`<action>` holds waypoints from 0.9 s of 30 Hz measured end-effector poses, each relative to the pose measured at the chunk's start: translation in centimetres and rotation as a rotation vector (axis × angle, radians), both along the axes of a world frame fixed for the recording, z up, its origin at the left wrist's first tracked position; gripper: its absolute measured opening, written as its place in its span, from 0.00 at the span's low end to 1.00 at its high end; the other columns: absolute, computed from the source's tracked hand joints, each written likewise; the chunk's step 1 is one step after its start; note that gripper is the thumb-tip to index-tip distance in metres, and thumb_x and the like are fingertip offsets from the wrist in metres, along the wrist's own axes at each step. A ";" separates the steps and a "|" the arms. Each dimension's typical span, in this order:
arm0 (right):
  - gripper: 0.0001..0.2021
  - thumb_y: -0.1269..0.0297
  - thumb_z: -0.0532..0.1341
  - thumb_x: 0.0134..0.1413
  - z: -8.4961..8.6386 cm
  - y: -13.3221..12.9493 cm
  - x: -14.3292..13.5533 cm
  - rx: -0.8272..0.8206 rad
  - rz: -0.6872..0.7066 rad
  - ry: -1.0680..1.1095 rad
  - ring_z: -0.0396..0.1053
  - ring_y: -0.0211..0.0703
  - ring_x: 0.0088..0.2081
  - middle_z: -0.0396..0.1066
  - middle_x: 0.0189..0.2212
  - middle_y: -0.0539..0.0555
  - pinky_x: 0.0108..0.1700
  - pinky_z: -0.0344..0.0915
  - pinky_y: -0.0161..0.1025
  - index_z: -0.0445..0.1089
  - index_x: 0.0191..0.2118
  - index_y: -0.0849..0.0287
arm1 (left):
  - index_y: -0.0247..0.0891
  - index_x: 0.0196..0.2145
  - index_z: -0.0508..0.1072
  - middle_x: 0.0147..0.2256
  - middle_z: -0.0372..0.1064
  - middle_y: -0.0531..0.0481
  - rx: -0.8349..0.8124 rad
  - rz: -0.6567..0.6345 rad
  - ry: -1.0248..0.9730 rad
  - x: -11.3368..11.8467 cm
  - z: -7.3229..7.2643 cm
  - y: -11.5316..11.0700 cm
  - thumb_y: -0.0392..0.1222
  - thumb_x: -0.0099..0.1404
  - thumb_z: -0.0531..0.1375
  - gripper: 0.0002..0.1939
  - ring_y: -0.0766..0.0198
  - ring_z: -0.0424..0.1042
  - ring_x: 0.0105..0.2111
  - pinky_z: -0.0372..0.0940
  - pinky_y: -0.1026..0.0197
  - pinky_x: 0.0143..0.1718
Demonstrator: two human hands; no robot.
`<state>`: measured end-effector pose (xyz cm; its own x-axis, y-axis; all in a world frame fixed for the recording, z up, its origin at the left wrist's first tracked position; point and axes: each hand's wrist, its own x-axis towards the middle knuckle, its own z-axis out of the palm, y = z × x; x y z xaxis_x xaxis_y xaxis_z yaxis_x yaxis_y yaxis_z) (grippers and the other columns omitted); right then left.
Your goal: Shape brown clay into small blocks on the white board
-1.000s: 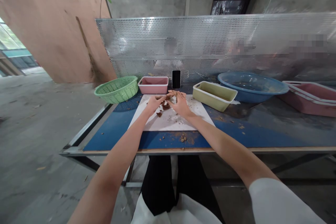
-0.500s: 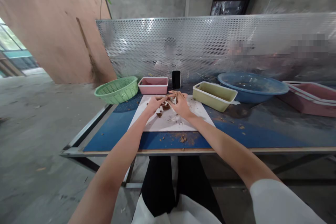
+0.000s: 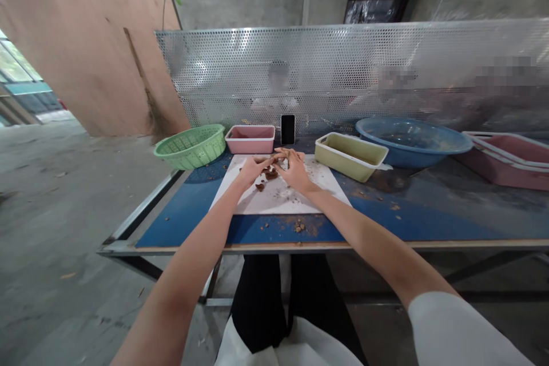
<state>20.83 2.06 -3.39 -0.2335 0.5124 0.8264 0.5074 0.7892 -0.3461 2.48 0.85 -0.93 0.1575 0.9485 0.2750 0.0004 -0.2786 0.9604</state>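
Over a white board (image 3: 253,204), both hands meet with their fingertips close together. My left hand (image 3: 252,170) is closed, its thumb and fingers pinching the near side of a small brown lump (image 3: 278,158). From the other side, my right hand (image 3: 295,168) has its fingers curled over the same lump, hiding most of it. The lump's exact kind cannot be made out. Just below the fingers, dark brown curled pieces (image 3: 271,174) lie on the board. A smaller brown piece (image 3: 259,187) sits nearer to me, with crumbs scattered around.
Behind the board stand a green basket (image 3: 193,151), a pink bin (image 3: 251,147) and an upright phone (image 3: 287,129). To the right are a yellow-green bin (image 3: 347,163), a blue basin (image 3: 412,154) and pink bins (image 3: 506,171). Brown crumbs (image 3: 299,227) dot the blue tabletop. A perforated metal screen (image 3: 240,68) rises behind.
Hardly anything differs. Both hands stay at the same spot around the lump, with only a slight shift of the right fingers. The loose pieces lie where they were.
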 end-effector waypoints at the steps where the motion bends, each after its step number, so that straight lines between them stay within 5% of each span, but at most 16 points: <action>1: 0.17 0.54 0.61 0.71 0.1 0.0 0.0 -0.008 -0.014 -0.010 0.70 0.56 0.59 0.75 0.58 0.60 0.63 0.57 0.56 0.69 0.59 0.54 | 0.35 0.28 0.81 0.30 0.78 0.44 -0.004 0.027 -0.020 0.1 0.0 0.0 0.60 0.56 0.72 0.22 0.62 0.71 0.28 0.69 0.61 0.34; 11: 0.24 0.70 0.54 0.73 0.3 0.9 0.7 0.028 0.052 -0.641 0.67 0.59 0.58 0.77 0.54 0.65 0.63 0.56 0.57 0.62 0.71 0.59 | 0.36 0.31 0.80 0.35 0.80 0.42 0.094 0.482 -0.129 -0.6 0.4 1.0 0.49 0.69 0.59 0.16 0.63 0.71 0.28 0.66 0.62 0.31; 16: 0.28 0.70 0.57 0.71 -0.7 1.4 0.1 0.017 0.077 -0.610 0.69 0.58 0.57 0.77 0.54 0.62 0.62 0.57 0.55 0.59 0.73 0.54 | 0.37 0.35 0.78 0.31 0.75 0.47 0.090 0.544 -0.219 -0.7 0.6 0.9 0.46 0.69 0.55 0.15 0.66 0.68 0.25 0.63 0.63 0.28; 27: 0.26 0.67 0.59 0.71 -0.6 0.7 -0.1 0.006 -0.004 -0.660 0.69 0.61 0.56 0.76 0.51 0.66 0.61 0.57 0.58 0.60 0.71 0.59 | 0.39 0.38 0.72 0.28 0.72 0.50 0.050 0.576 -0.246 -0.6 0.7 0.7 0.43 0.71 0.54 0.09 0.64 0.68 0.25 0.61 0.62 0.28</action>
<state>20.69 2.80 -3.95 -0.6903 0.5099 0.5133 0.6142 0.7879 0.0434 1.88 1.56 -0.25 -0.4488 0.8473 0.2840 -0.0555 -0.3436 0.9375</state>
